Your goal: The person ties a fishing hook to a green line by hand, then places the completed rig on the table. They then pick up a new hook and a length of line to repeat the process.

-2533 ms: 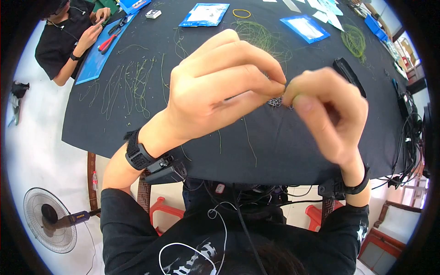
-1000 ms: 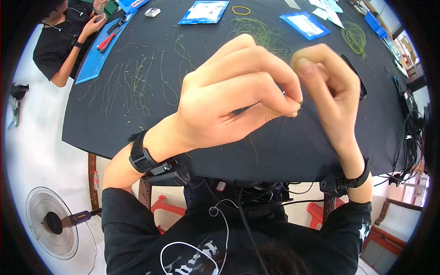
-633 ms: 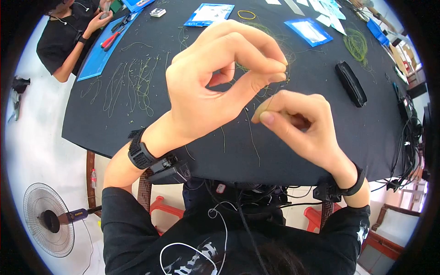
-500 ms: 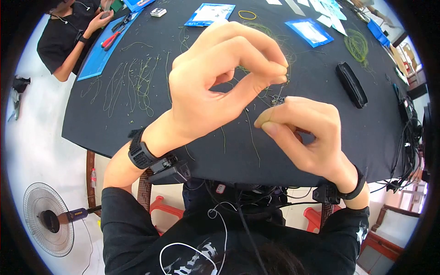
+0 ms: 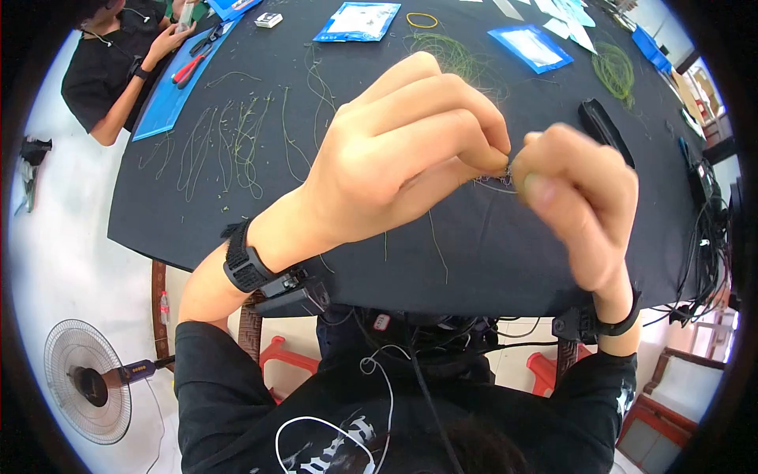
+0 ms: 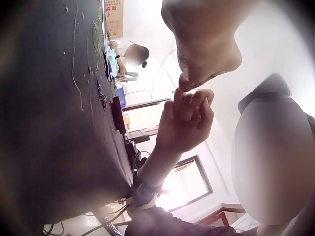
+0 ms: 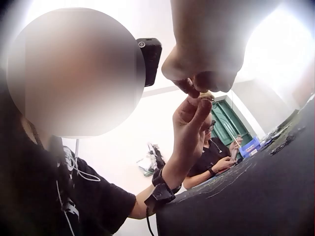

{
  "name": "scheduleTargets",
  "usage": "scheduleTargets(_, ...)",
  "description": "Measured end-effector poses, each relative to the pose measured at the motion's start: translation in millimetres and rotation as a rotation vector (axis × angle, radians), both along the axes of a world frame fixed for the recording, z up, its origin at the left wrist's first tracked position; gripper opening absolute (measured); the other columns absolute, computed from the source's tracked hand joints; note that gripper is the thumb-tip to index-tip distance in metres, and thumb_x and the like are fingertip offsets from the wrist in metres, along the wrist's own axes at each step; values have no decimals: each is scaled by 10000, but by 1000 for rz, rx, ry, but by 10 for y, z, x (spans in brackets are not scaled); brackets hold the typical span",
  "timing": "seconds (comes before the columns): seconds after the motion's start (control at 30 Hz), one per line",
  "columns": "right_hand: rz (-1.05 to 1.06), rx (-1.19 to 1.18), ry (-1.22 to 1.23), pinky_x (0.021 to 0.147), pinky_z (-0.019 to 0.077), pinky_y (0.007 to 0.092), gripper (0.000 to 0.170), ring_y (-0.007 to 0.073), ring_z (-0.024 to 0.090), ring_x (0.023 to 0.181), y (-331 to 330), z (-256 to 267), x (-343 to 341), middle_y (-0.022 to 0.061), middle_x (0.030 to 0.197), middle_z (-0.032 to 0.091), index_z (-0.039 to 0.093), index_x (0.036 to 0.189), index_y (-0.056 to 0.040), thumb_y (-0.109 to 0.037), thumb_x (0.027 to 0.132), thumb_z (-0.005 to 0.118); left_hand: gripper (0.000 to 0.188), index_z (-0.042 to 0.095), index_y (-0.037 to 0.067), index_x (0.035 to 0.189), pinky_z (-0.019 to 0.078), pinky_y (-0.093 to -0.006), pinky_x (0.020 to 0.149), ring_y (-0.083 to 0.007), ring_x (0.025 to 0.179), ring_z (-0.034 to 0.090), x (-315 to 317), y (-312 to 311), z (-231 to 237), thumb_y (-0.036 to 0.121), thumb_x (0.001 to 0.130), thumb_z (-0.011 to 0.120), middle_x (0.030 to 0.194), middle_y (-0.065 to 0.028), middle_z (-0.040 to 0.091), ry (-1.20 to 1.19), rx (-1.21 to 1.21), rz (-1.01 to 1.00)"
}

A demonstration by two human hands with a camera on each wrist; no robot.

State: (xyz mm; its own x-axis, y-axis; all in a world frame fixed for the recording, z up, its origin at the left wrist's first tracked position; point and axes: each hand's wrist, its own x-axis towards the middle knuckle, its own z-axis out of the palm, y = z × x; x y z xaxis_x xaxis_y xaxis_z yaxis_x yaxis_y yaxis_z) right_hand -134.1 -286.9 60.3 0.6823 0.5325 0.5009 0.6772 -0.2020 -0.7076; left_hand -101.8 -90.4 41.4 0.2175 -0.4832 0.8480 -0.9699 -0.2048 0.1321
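Observation:
My left hand (image 5: 418,154) pinches a tiny dark piece and a thin green line between thumb and fingertips, palm down, above the table. Right at those fingertips, my right hand (image 5: 580,197) has its thumb pressed against its curled index finger, the line running between the hands. In the left wrist view, a fine line (image 6: 156,73) arcs from the meeting fingertips. The right wrist view shows the left thumb and fingers just below my right hand (image 7: 206,64). Beneath the hands lies a small pile of metal bits (image 6: 102,96), mostly hidden in the head view.
Cut lengths of green line (image 5: 237,150) lie at left on the black table (image 5: 355,276). Farther back are coils of line (image 5: 614,75), blue-white packets (image 5: 358,21) and a yellow band (image 5: 422,20). A black case (image 5: 604,130) is at right. Another person (image 5: 110,71) sits at far left.
Half a second ago the hands were apart, the right one lower. It has since risen and moved right, and the left has turned over and shifted right, so the fingertips are close together.

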Motion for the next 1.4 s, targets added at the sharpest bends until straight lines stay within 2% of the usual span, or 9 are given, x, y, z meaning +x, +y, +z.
scheduleTargets(0.23,-133,262,200,447,155,192,191,-7,234,484,61,-129,151,-76,578,385,548,849,-11,-168,908,457,213,653,66,753,333,-229,543,-135,592,434,-37,3,31,2,575,751,842,-40,650,-27,23,-70)
scheduleTargets(0.27,-96,308,261,555,356,167,143,5,458,660,70,-133,136,-24,727,538,582,859,11,-123,889,544,209,657,69,754,331,-228,538,-131,589,428,-47,4,37,4,581,754,843,-35,653,-24,7,-75)
scheduleTargets(0.57,-34,107,459,446,234,205,79,3,310,513,237,-335,12,-60,544,407,615,784,-31,-91,821,579,163,611,30,806,384,-205,536,-114,674,491,40,101,5,-39,694,707,868,-106,624,17,-96,-45)
scheduleTargets(0.73,-40,-37,161,424,285,239,16,71,361,452,228,-173,-125,27,518,407,597,752,-42,-32,746,608,177,617,38,809,387,-216,551,-127,675,508,22,114,29,-40,680,711,860,-90,629,18,-92,16)
scheduleTargets(0.9,-30,-33,-198,414,301,280,90,167,382,418,169,-132,-80,29,497,394,570,712,-60,24,678,577,251,640,87,804,344,-235,538,-131,623,497,40,147,50,14,587,744,858,-43,653,-275,48,132)
scheduleTargets(0.97,-19,-126,-177,433,306,258,76,140,401,467,105,-44,-76,75,597,547,581,734,34,24,680,528,264,642,89,800,343,-232,537,-129,619,494,48,136,33,20,566,741,856,-33,654,-299,62,138)
scheduleTargets(1.13,88,-53,50,444,309,259,118,134,420,497,32,32,-23,100,595,524,537,735,51,-65,718,523,292,652,98,801,342,-230,538,-127,613,487,13,94,8,44,528,739,848,-13,656,-318,89,143)
scheduleTargets(1.3,-94,174,157,461,230,192,194,36,312,490,62,14,30,0,649,498,532,795,1,-176,859,485,294,660,136,801,341,-230,535,-116,624,477,-58,81,38,72,532,758,850,2,657,-231,104,63)
scheduleTargets(1.4,-55,245,273,478,267,154,156,-4,377,536,138,-98,73,-19,717,533,546,872,-2,-141,895,481,289,657,143,809,339,-227,536,-115,629,467,-60,75,3,87,553,779,865,17,656,-262,53,0)
